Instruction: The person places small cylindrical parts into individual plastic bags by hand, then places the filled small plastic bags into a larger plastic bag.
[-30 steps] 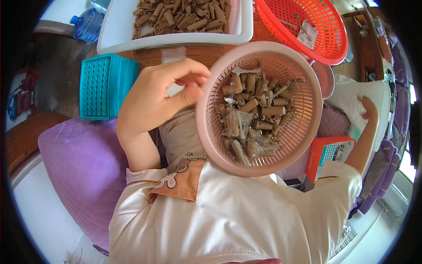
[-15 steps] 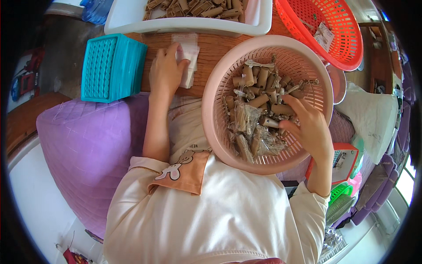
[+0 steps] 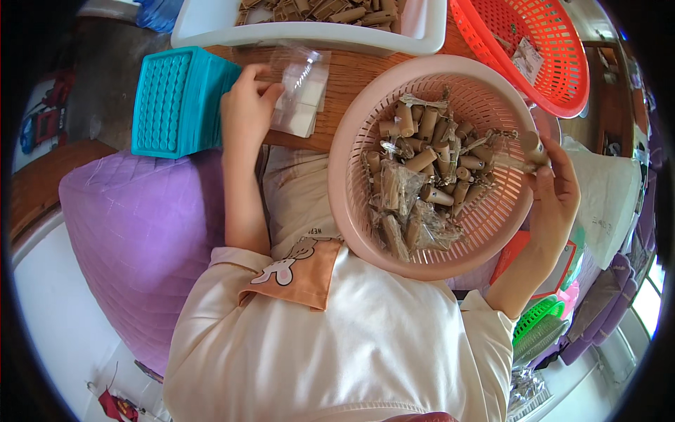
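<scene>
My left hand (image 3: 247, 105) pinches the edge of a small clear plastic bag (image 3: 299, 81), lifted partly off a stack of similar bags with white panels (image 3: 304, 116) on the wooden table. Over the right rim of a pink slotted basket (image 3: 342, 190), my right hand (image 3: 555, 179) is closed on a brown cylinder (image 3: 532, 145). A thin chain appears to trail from that piece toward the pile. Several more brown cylinders (image 3: 422, 160), some with fine chains, lie in the basket beside pieces wrapped in clear film (image 3: 397, 186).
A white bin (image 3: 309, 36) of brown parts stands at the back. Stacked teal trays (image 3: 165, 105) sit on the left, next to a purple quilted cover (image 3: 140, 225). At the back right a red basket (image 3: 573, 77) leans near a whitish plastic bag (image 3: 601, 190).
My right hand has risen from the pile to the basket's right rim with a brown cylinder. My left hand has shifted left, raising a clear bag from the stack.
</scene>
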`<state>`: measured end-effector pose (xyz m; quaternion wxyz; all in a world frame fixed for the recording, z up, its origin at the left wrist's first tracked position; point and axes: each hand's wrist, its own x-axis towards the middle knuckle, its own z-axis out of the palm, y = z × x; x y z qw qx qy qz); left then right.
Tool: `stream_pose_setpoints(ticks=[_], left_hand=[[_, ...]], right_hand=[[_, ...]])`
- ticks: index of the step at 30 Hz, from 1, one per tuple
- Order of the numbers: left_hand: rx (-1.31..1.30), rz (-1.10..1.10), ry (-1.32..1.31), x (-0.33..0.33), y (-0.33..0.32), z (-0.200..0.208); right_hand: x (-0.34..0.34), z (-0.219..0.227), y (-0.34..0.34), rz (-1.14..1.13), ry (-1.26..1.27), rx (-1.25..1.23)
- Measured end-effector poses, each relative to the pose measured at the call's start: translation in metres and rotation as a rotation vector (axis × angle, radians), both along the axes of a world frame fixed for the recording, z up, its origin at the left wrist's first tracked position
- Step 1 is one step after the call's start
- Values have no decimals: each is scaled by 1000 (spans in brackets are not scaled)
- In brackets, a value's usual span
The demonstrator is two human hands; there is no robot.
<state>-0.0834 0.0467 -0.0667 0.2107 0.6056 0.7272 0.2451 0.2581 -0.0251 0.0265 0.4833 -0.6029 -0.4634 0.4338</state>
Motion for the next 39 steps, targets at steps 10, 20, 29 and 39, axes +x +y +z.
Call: stream_pose_setpoints(ticks=[10, 20, 29, 39], left_hand=[[-182, -296, -779, 10, -24, 63], [14, -221, -484, 53, -18, 70], [-121, -368, -889, 70, -31, 82], [-71, -388, -834, 79, -36, 90]], right_hand=[[-25, -4, 3, 56, 389, 18], [-61, 12, 6, 44, -25, 196], [-70, 12, 14, 28, -456, 522], [-73, 32, -2, -8, -392, 584]])
